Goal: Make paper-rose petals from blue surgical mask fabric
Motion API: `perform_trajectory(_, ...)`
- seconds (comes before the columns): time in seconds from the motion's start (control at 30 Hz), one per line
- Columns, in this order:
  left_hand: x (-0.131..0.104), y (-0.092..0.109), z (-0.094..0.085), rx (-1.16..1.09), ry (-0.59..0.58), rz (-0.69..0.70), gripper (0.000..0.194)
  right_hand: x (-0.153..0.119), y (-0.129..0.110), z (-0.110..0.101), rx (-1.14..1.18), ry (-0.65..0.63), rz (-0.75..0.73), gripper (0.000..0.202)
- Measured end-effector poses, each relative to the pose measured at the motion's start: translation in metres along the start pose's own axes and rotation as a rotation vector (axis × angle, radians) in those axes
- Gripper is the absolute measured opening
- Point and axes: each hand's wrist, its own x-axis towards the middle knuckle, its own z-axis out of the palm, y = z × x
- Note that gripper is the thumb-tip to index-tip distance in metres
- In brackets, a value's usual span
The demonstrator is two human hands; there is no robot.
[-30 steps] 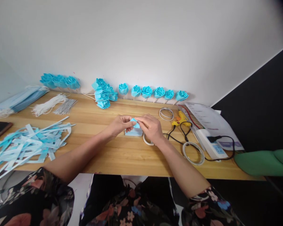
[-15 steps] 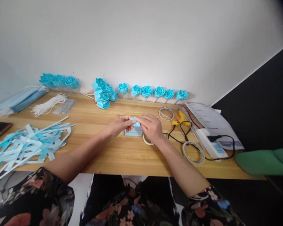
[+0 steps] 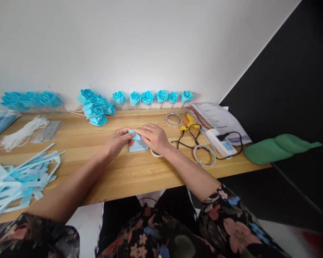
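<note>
Between my two hands is a small light-blue piece of mask fabric [image 3: 135, 135]. My left hand [image 3: 120, 141] pinches its left side between thumb and fingers. On its other side, the fingers of my right hand [image 3: 155, 137] are closed on the fabric's upper right edge. A stack of pale-blue fabric pieces [image 3: 139, 146] lies on the table just under my hands. Partly hidden by my right hand is a roll of tape [image 3: 156, 153].
Blue fabric roses [image 3: 148, 97] on sticks lean along the wall. A yellow glue gun [image 3: 190, 123], tape rolls [image 3: 204, 155], a power strip [image 3: 221, 143] and printed paper [image 3: 218, 116] are at right. Cut blue strips [image 3: 18, 182] and white ear loops [image 3: 23, 132] lie left.
The camera view has turned to the right, so things on the table appear further left. Both hands still hold the blue fabric piece above the stack.
</note>
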Motion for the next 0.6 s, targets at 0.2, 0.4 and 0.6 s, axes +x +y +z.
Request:
perform_trajectory(0.2,0.004,0.003,-0.007,-0.036,0.078,0.056,0.024,0.006,0.008,-0.010,-0.112,-0.078,-0.009,0.029)
perform_trajectory(0.4,0.009,-0.001,-0.014,-0.071,0.130,0.059,0.023,0.002,0.010,-0.092,-0.204,-0.118,0.179,0.023)
perform_trajectory(0.6,0.009,-0.001,-0.012,-0.075,0.140,0.079,0.020,-0.064,-0.002,-0.170,-0.359,-0.292,0.487,0.020)
